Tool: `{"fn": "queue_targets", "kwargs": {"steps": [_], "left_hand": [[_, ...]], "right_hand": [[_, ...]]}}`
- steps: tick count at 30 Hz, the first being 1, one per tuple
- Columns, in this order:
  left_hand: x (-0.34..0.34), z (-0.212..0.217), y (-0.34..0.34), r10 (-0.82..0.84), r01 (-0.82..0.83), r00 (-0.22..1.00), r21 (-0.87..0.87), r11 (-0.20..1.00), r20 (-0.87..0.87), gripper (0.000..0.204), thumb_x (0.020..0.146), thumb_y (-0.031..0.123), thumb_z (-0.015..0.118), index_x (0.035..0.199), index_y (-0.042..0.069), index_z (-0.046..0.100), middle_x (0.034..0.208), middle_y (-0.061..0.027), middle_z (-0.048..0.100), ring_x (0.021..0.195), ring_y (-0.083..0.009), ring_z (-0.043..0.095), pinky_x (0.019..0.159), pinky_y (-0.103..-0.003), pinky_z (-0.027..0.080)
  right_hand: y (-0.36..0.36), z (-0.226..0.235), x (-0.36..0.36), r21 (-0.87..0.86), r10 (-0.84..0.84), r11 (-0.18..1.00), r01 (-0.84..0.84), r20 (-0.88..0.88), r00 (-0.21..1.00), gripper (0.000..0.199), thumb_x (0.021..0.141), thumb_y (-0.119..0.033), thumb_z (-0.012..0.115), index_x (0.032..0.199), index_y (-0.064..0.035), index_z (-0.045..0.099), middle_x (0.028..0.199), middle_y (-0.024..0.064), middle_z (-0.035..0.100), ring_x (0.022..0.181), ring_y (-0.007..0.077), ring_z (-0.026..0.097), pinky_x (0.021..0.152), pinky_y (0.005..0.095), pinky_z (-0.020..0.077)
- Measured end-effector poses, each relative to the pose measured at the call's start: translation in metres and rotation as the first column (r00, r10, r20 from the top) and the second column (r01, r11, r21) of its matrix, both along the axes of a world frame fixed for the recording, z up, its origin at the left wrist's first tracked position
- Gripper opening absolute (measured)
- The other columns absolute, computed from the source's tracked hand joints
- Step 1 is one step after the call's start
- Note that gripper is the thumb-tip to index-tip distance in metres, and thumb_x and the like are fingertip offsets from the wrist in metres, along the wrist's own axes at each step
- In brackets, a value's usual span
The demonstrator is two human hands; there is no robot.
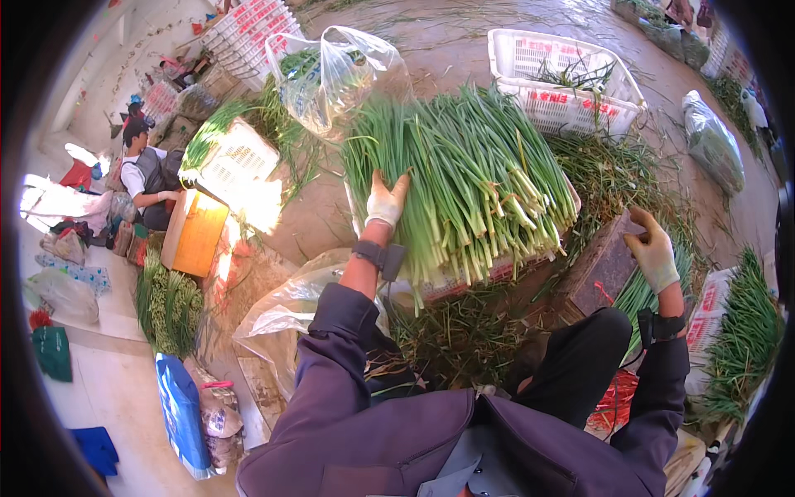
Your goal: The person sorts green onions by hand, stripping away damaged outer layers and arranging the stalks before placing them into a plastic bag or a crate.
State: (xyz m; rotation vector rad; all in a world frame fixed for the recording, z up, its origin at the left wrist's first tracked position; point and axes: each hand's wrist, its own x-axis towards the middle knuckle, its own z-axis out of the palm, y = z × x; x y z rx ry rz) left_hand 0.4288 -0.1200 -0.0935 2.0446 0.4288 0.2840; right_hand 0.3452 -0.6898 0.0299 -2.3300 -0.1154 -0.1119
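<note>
A thick layer of long green stalks with pale ends, like garlic chives (472, 166), lies across a white crate (497, 269), most of which they cover. On the left part of this pile rests my left hand (386, 201) in a pale glove, thumb and a finger apart; the leaves around it are blurred. My right hand (656, 253), also gloved, is off to the right with thumb and forefinger apart and nothing visible between them. It hovers beside a brown block with a flat top (592, 261), close to a smaller bundle of green stalks (633, 302).
A white crate (571, 103) with loose leaves stands beyond the pile. Clear plastic bags (335, 74) lie around it. Leaf scraps (464, 331) litter the floor by my legs. At left, a seated co-worker (149, 170) is by an orange wooden box (195, 232). Red ties (614, 402) lie near my right knee.
</note>
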Motion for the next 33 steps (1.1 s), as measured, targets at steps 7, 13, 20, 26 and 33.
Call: {"fn": "queue_targets", "kwargs": {"steps": [7, 13, 20, 26, 33], "left_hand": [[-0.019, 0.022, 0.047, 0.045, -0.037, 0.998, 0.206, 0.978, -0.036, 0.099, 0.092, 0.073, 0.055, 0.154, -0.002, 0.038, 0.140, -0.0313, 0.058, 0.130, -0.0456, 0.056, 0.108, -0.043, 0.044], [-0.094, 0.080, 0.100, 0.123, -0.051, 0.987, -0.515, 0.856, 0.105, 0.058, 0.101, 0.045, 0.062, 0.132, -0.004, 0.062, 0.119, -0.0205, 0.071, 0.106, -0.0290, 0.071, 0.089, -0.040, 0.056], [-0.269, 0.063, 0.172, 0.393, -0.222, 0.902, -0.590, 0.776, 0.178, 0.032, 0.099, 0.021, 0.066, 0.122, -0.001, 0.068, 0.099, -0.0144, 0.075, 0.082, -0.0224, 0.074, 0.068, -0.030, 0.058], [-0.414, -0.076, 0.201, 0.546, -0.480, 0.836, -0.550, 0.684, -0.051, 0.032, 0.089, 0.013, 0.066, 0.113, -0.007, 0.071, 0.087, -0.0133, 0.074, 0.066, -0.0183, 0.069, 0.061, -0.029, 0.055], [-0.434, -0.126, 0.215, 0.501, -0.496, 0.861, -0.361, 0.790, -0.086, 0.044, 0.084, 0.020, 0.068, 0.120, -0.005, 0.071, 0.089, -0.0159, 0.076, 0.070, -0.0191, 0.070, 0.070, -0.033, 0.057]], "right_hand": [[0.098, 0.057, -0.038, 0.158, 0.173, 0.975, -0.156, -0.097, 0.980, 0.017, 0.093, -0.005, 0.069, 0.107, 0.0035, 0.072, 0.091, 0.0081, 0.075, 0.084, 0.0124, 0.068, 0.076, 0.0278, 0.0547], [0.171, 0.082, -0.093, 0.236, 0.586, 0.805, -0.544, -0.168, 0.793, 0.015, 0.091, -0.008, 0.071, 0.103, 0.0017, 0.073, 0.087, 0.0113, 0.074, 0.080, 0.0147, 0.069, 0.075, 0.0307, 0.0557], [0.269, 0.039, -0.146, -0.060, 0.878, 0.400, -0.915, -0.262, 0.401, 0.051, 0.083, -0.010, 0.077, 0.133, -0.0064, 0.064, 0.119, 0.0134, 0.071, 0.108, 0.0272, 0.069, 0.096, 0.0377, 0.0541], [0.318, 0.009, -0.171, -0.011, 0.850, 0.358, -0.934, -0.409, 0.331, 0.048, 0.087, -0.016, 0.076, 0.131, -0.0053, 0.062, 0.108, 0.0149, 0.074, 0.101, 0.0316, 0.071, 0.091, 0.0398, 0.0550], [0.378, 0.022, -0.159, -0.024, 0.846, 0.467, -0.884, -0.278, 0.454, 0.031, 0.091, -0.019, 0.074, 0.118, -0.0033, 0.072, 0.108, 0.0157, 0.076, 0.098, 0.0261, 0.074, 0.091, 0.0346, 0.0557]]}}
